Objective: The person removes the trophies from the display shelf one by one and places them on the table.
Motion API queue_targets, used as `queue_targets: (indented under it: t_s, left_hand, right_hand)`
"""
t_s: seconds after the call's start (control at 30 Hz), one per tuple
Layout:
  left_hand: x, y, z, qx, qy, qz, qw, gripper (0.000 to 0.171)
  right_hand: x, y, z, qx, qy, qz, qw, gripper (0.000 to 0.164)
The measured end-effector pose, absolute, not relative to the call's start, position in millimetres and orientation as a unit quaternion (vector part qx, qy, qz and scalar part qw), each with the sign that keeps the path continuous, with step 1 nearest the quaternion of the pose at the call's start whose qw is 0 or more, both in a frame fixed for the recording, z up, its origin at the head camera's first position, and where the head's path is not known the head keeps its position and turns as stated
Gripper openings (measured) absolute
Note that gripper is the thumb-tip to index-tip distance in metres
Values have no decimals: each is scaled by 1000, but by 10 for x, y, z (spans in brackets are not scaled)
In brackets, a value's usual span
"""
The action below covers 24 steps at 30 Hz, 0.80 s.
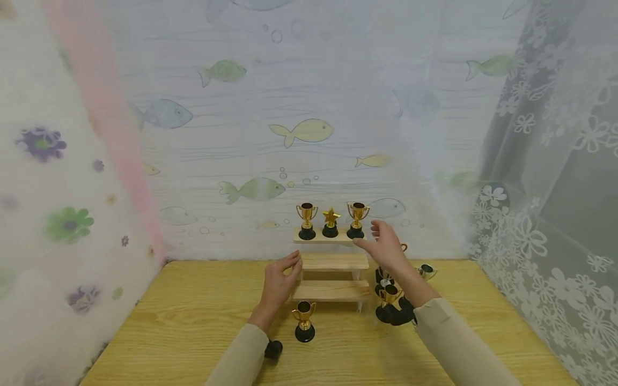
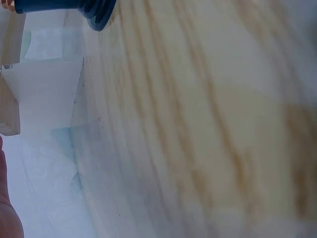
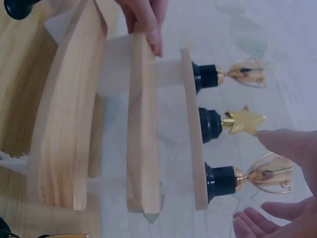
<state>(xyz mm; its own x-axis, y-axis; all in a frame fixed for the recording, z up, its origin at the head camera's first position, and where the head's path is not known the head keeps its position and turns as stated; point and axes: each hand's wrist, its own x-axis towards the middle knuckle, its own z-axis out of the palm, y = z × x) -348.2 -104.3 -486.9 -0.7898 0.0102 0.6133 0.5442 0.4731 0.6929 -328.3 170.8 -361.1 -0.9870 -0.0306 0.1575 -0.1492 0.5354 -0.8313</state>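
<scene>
A three-tier wooden display stand [image 1: 333, 290] stands on the table. Its top tier bears a gold trophy cup [image 1: 307, 214] at the left, a gold star trophy [image 1: 330, 217] in the middle and another gold trophy cup [image 1: 358, 214] at the right, all on black bases. My left hand [image 1: 279, 281] holds the left end of the middle tier [image 3: 142, 124] between thumb and fingers. Beside the right-hand cup, my right hand [image 1: 388, 249] is spread with nothing in it; its thumb [image 3: 285, 144] and fingers lie apart around the cup, seemingly without touching it.
One gold trophy cup [image 1: 304, 321] stands in front of the stand. A black base [image 1: 273, 349] shows partly beside my left sleeve. Several trophies [image 1: 390, 297] cluster at the right, partly behind my right forearm. A fish-patterned curtain [image 1: 241, 134] hangs behind the table.
</scene>
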Motion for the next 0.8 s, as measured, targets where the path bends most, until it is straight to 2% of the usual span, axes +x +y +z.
queue_targets:
  t_s: [0.27, 0.8]
  left_hand:
    - [-3496, -1040, -4895, -169, -813, -482, 279, 25]
    - [-3498, -1036, -4902, -173, -807, -487, 286, 25]
  right_hand:
    - [-3484, 1653, -3630, 28, -883, 465, 55, 73]
    - [-3678, 1572, -3753, -2, -883, 461, 87, 57]
